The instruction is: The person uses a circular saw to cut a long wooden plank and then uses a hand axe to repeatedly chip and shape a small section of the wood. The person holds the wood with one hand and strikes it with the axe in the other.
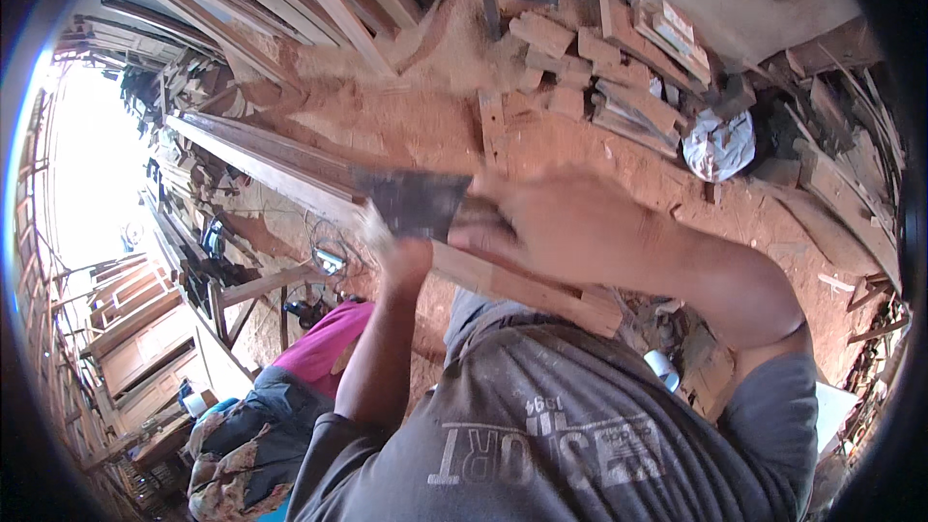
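A long wooden beam (pixel 541 292) runs slantwise in front of me, from the far left down to the near right, with grooved edges along its far part. My right hand (pixel 522 217) is closed round the near end of a dark, flat, blade-like tool (pixel 411 201) lying over the beam. Motion blurs the tool, so its exact kind is unclear. Just below the blade, my left hand (pixel 406 259) is closed on the beam's near side, its fingers partly hidden and blurred. A pale, blurred patch shows on the wood beside it.
Stacked wood offcuts (pixel 604 63) and a crumpled white bag (pixel 718 145) lie beyond the beam on reddish, dusty ground. Long planks (pixel 329 0) lean at the back. Wooden panels (pixel 145 348) stand at left. Near my left arm is pink cloth (pixel 324 353), apparently on a person.
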`<state>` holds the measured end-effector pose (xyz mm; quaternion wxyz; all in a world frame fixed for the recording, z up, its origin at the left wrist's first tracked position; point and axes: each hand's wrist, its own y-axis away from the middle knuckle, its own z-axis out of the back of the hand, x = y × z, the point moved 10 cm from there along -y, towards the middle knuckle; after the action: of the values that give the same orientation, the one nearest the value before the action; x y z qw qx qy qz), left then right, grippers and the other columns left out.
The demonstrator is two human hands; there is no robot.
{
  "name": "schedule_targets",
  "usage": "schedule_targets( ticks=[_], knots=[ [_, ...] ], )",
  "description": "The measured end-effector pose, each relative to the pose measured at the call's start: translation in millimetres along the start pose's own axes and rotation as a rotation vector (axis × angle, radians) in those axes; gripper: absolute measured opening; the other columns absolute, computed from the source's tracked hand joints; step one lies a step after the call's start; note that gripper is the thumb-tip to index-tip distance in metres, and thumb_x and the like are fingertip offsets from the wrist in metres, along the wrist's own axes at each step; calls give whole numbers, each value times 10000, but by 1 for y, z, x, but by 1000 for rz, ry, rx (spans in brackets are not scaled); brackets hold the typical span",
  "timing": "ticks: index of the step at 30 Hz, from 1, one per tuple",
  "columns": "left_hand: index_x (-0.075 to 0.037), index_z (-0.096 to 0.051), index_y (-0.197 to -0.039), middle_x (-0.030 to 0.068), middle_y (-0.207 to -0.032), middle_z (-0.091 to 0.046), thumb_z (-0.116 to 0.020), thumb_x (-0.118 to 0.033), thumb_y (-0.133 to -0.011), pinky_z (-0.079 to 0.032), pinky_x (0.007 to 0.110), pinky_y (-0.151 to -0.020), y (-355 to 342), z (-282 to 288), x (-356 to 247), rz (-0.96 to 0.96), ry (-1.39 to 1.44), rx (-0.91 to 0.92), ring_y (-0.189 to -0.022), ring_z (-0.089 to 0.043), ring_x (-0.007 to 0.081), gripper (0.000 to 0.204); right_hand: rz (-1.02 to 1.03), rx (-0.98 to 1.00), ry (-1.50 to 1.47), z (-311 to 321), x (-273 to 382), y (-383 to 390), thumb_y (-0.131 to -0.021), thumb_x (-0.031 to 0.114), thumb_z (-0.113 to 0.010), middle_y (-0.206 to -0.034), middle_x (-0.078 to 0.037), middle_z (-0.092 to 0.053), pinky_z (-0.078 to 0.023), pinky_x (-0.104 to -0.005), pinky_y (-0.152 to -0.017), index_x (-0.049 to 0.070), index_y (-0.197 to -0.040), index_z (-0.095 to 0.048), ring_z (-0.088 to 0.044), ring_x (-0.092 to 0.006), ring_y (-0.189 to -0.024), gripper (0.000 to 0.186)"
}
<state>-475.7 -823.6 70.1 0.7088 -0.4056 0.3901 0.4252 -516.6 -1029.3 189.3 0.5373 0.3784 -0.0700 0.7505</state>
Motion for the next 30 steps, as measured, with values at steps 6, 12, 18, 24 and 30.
schedule_targets(
  ticks=[6, 12, 18, 24, 30],
  knots=[
    [-35, -656, -1180, 134, -1136, -680, -642, -123, -920, -507, 403, -912, 12, -34, -8, 189, 114, 259, -1060, -645, 276, 275, 118, -258, -244, 49, 5, 14, -960, 584, -598, -827, -242, -688, -550, -476, -755, 34, -1211, -605, -708, -402, -830, 605],
    [-8, -651, -1196, 160, -1202, -679, -655, -190, -922, -499, 412, -967, 18, -55, -48, -21, 310, 325, -1087, -648, 290, 328, 72, 43, 67, 21, 15, 25, -981, 515, -566, -808, -221, -696, -566, -502, -711, 10, -1162, -617, -699, -444, -749, 539],
    [-46, -674, -1171, 150, -1177, -681, -572, -278, -995, -472, 421, -1006, 22, -22, -23, -75, -294, 40, -1089, -639, 326, 308, 5, -140, -103, 17, -15, 29, -963, 618, -556, -818, -230, -689, -544, -502, -762, -15, -1180, -619, -707, -385, -839, 672],
    [-65, -714, -1143, 143, -1199, -692, -645, -277, -965, -463, 425, -1025, 28, -78, -47, 207, -188, 395, -1152, -637, 301, 284, 117, -265, -283, 69, 11, 56, -964, 558, -593, -775, -238, -682, -550, -508, -694, -32, -1115, -625, -679, -474, -757, 610],
    [-66, -589, -1345, 110, -1304, -648, -764, -239, -871, -465, 400, -1040, 48, -83, -43, 101, 319, 383, -1232, -592, 270, 534, 57, 21, 101, -10, -10, 63, -965, 574, -577, -788, -232, -694, -554, -512, -704, 0, -1138, -632, -692, -465, -783, 602]
  ],
)
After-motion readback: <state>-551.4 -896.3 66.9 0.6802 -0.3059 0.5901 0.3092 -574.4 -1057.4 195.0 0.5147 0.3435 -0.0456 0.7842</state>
